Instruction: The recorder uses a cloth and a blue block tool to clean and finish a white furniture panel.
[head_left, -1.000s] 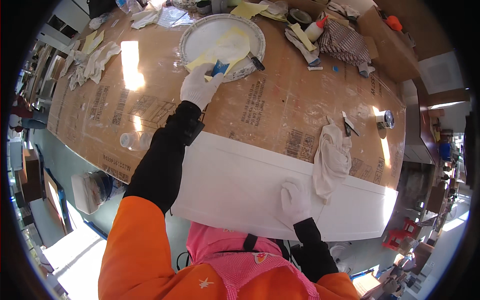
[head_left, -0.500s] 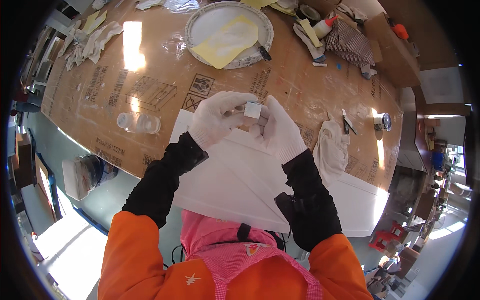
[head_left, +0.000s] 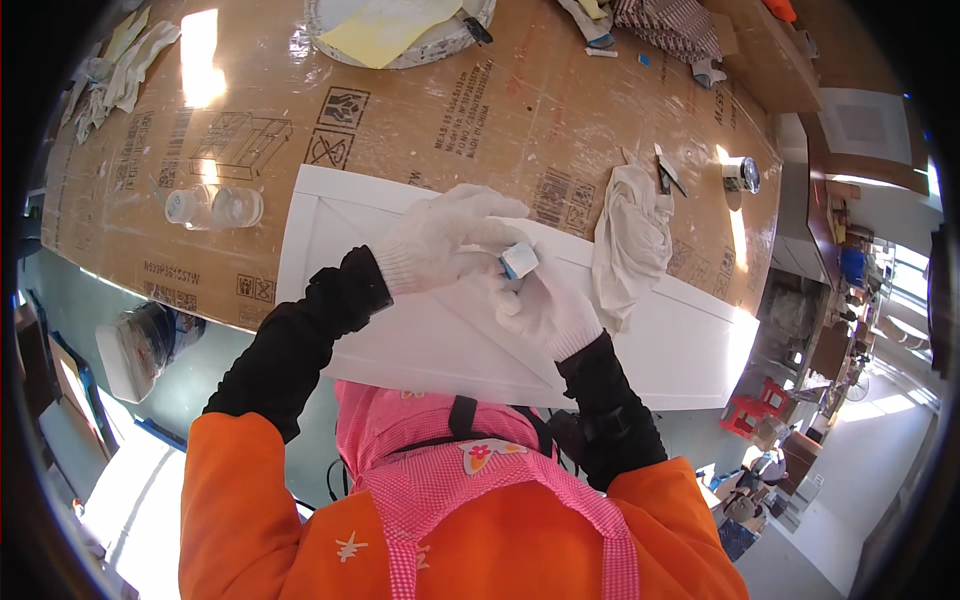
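A small white block with a blue side [head_left: 518,262], perhaps a piece of sanding sponge, is pinched in the gloved fingers of my right hand [head_left: 548,305]. My left hand [head_left: 445,238], also in a white glove, is close beside it with fingers stretched out and a gap between them. Whether its thumb touches the block is hard to tell. Both hands are above a white panel [head_left: 420,345] with a raised frame and a diagonal line, which lies over the table's near edge.
Cardboard covers the table [head_left: 400,120]. A white cloth [head_left: 632,235] lies right of my hands, beside a dark-handled blade [head_left: 668,172] and a small jar [head_left: 741,175]. Clear containers [head_left: 236,207] stand at left. A round tray [head_left: 440,52] with yellow paper [head_left: 375,35] is at the back.
The block has turned, so its blue side shows. My left fingers have straightened away from it. My hands are lower over the panel, and the whole view has shifted.
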